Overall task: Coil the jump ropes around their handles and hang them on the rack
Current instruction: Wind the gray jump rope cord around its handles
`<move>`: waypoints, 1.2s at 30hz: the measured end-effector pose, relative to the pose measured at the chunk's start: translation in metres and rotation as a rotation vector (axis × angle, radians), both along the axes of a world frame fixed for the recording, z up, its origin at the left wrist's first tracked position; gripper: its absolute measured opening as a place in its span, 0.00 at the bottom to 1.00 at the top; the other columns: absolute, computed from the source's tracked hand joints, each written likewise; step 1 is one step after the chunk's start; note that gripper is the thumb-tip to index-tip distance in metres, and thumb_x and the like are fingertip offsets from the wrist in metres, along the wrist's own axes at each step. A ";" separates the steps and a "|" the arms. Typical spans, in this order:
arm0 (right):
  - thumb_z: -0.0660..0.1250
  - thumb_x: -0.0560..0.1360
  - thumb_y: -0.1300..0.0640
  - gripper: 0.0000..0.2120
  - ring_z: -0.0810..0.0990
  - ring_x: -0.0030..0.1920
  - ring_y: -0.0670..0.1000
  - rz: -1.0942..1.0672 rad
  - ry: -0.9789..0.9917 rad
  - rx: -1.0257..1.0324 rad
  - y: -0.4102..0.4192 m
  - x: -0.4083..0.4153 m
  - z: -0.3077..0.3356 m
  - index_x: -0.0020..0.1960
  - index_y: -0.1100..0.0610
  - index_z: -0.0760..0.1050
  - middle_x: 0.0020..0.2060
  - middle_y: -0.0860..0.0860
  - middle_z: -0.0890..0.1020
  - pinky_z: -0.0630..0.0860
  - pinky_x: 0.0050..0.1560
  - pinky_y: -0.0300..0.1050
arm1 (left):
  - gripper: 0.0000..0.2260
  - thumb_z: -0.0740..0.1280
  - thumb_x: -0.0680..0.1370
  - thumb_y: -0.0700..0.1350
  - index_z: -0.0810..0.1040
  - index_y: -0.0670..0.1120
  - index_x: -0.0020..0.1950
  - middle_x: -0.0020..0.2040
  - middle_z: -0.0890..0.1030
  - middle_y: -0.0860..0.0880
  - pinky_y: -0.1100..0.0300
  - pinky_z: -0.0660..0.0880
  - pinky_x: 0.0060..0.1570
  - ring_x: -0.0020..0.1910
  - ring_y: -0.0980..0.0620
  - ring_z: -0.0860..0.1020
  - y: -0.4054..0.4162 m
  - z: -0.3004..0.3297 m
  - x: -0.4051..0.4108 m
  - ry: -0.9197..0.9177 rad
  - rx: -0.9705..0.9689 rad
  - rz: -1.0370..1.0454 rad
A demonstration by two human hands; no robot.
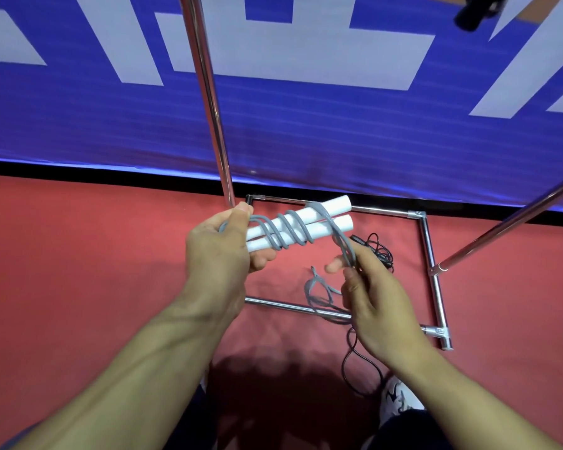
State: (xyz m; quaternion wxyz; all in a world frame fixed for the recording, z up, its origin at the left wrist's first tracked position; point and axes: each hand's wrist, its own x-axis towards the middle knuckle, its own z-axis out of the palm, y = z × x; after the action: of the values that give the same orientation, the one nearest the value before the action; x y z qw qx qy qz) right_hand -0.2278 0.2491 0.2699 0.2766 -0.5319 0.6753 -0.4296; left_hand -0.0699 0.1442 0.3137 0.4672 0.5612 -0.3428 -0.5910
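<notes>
Grey cord spiralled round white handles, chrome rack

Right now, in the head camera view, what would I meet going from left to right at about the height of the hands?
Left hand → white handles wrapped in grey rope → right hand → chrome side bar of the rack base.
</notes>
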 end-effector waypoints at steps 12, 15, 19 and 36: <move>0.68 0.78 0.56 0.12 0.79 0.43 0.46 0.003 -0.259 0.034 -0.006 -0.003 0.007 0.40 0.42 0.83 0.44 0.55 0.79 0.73 0.47 0.35 | 0.07 0.66 0.82 0.46 0.78 0.43 0.48 0.37 0.79 0.40 0.65 0.69 0.19 0.21 0.51 0.76 0.002 -0.006 -0.005 -0.037 -0.005 -0.035; 0.68 0.73 0.48 0.08 0.71 0.31 0.48 0.009 -0.549 0.142 -0.006 0.004 0.013 0.41 0.47 0.85 0.33 0.55 0.75 0.67 0.34 0.42 | 0.08 0.66 0.82 0.46 0.78 0.42 0.48 0.37 0.79 0.39 0.65 0.69 0.19 0.22 0.51 0.76 0.003 -0.008 -0.005 -0.042 -0.016 -0.045; 0.63 0.76 0.44 0.22 0.67 0.30 0.46 -0.045 -1.117 0.305 -0.008 0.003 0.014 0.49 0.61 0.85 0.35 0.53 0.75 0.63 0.32 0.39 | 0.09 0.66 0.82 0.46 0.78 0.41 0.51 0.36 0.79 0.41 0.66 0.68 0.19 0.21 0.51 0.76 0.005 -0.009 -0.007 -0.043 -0.016 -0.054; 0.66 0.69 0.32 0.20 0.61 0.27 0.45 -0.041 -0.983 0.228 -0.010 0.008 0.014 0.39 0.49 0.70 0.31 0.47 0.68 0.58 0.32 0.43 | 0.10 0.65 0.82 0.45 0.77 0.38 0.53 0.31 0.79 0.42 0.66 0.66 0.19 0.21 0.51 0.74 0.017 -0.009 -0.017 0.034 0.063 -0.162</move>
State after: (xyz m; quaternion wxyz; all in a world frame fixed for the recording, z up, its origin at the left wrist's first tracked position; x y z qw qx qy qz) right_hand -0.2194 0.2386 0.2841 0.6098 -0.2197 0.5181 -0.5580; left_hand -0.0867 0.1610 0.3047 0.4060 0.5358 -0.3602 -0.6468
